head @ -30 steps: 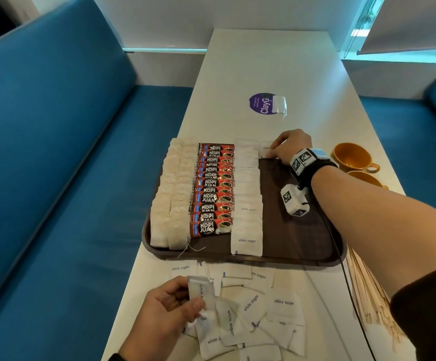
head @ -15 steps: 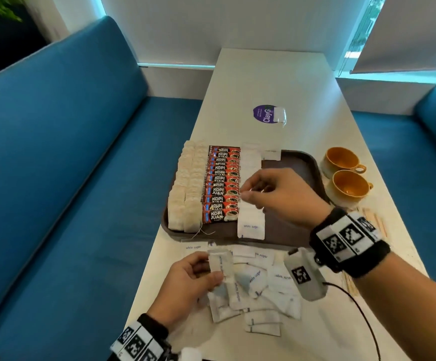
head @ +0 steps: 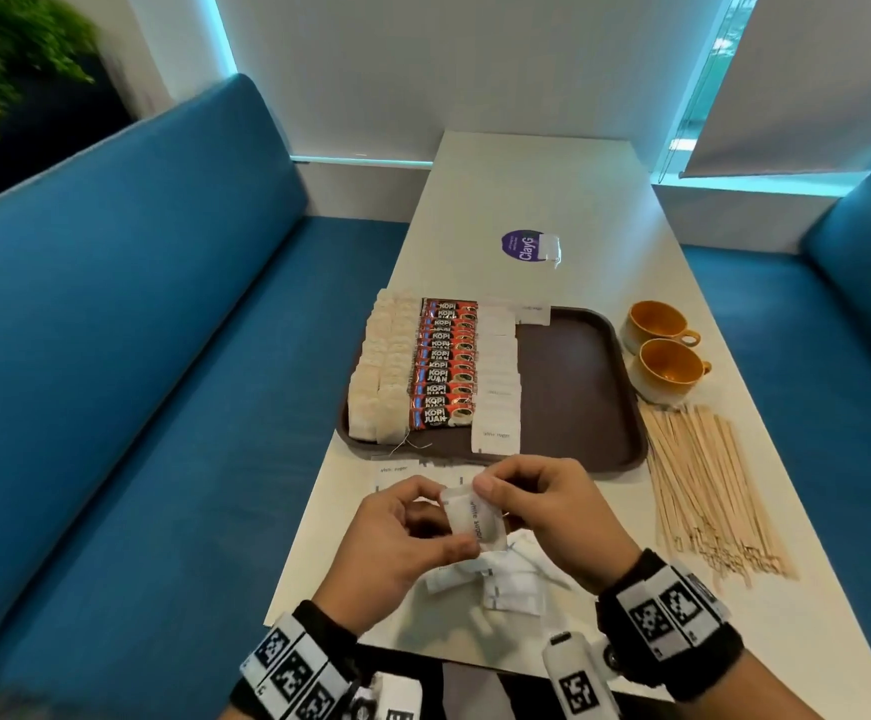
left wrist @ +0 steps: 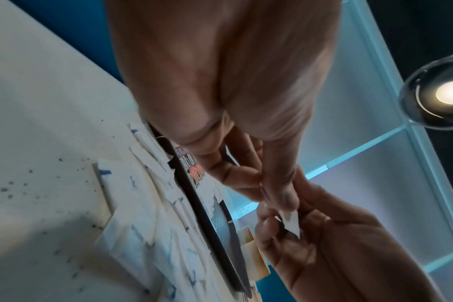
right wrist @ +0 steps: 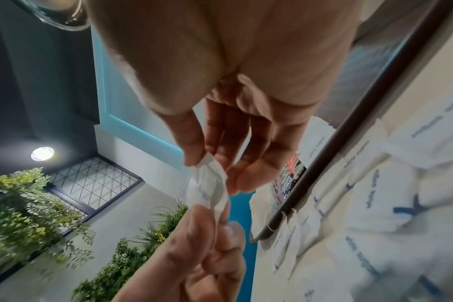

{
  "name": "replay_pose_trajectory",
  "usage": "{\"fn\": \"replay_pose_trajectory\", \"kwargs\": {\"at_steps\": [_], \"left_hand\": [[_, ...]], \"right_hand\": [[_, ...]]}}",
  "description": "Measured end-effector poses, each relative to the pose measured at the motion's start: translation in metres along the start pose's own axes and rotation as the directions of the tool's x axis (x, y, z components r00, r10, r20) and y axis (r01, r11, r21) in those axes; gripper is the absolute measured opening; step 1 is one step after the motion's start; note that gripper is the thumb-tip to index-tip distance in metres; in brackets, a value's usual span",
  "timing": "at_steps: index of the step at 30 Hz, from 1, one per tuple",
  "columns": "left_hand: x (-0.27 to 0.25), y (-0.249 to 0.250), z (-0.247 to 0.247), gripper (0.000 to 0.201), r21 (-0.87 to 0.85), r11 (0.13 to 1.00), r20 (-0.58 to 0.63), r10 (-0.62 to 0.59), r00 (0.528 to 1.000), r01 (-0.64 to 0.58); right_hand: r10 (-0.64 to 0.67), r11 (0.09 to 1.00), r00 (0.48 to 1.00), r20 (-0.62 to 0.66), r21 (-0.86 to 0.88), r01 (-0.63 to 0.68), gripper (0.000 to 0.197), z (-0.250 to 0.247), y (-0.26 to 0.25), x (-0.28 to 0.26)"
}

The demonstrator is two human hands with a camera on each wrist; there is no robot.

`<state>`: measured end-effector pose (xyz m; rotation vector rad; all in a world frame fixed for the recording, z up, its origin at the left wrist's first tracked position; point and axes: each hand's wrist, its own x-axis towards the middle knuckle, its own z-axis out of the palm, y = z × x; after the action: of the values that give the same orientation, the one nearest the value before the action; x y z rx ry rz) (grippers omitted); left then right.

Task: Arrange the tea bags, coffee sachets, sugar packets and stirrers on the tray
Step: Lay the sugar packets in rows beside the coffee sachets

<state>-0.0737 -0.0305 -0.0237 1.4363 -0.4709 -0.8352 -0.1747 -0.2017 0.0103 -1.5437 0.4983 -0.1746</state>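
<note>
Both hands pinch one sugar packet [head: 475, 519]: left hand [head: 402, 543] low, right hand [head: 552, 517] high; tray [head: 573, 387] lies ahead, nearer my right.

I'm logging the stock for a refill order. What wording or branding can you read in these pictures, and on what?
"KOPI JUAN": on the red coffee sachets in a row on the tray.
"white sugar": on the sugar packets, tray and table alike, also on the packet pinched by both the left hand and right hand.
"ClayG": on the purple round sticker; its smaller line is too small to read.
Wrist bands: square code markers only, no words.
</note>
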Motion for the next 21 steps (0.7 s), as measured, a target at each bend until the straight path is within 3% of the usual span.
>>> {"fn": "replay_pose_trajectory", "kwargs": {"at_steps": [7, 12, 17, 21], "left_hand": [[-0.011, 0.013, 0.000, 0.021, 0.044, 0.998, -0.068, 0.039, 0.997, -0.036], [-0.013, 0.019, 0.000, 0.009, 0.106, 0.994, -0.024, 0.012, 1.000, -0.010], [-0.006, 0.017, 0.003, 0.010, -0.279, 0.960, -0.183, -0.092, 0.979, 0.038], [-0.003, 0.024, 0.008, 0.015, -0.396, 0.916, -0.140, -0.127, 0.982, 0.062]], "right_hand": [[-0.028, 0.985, 0.999, 0.046, -0.166, 0.035, 0.008, -0.008, -0.006, -0.008], [-0.077, 0.987, 0.996, 0.035, -0.140, 0.082, 0.012, -0.002, -0.005, -0.012], [-0.085, 0.992, 0.992, -0.091, 0.085, 0.093, 0.037, -0.002, -0.003, -0.017], [-0.146, 0.974, 0.982, -0.121, 0.159, 0.164, 0.023, -0.001, -0.001, -0.019]]}}
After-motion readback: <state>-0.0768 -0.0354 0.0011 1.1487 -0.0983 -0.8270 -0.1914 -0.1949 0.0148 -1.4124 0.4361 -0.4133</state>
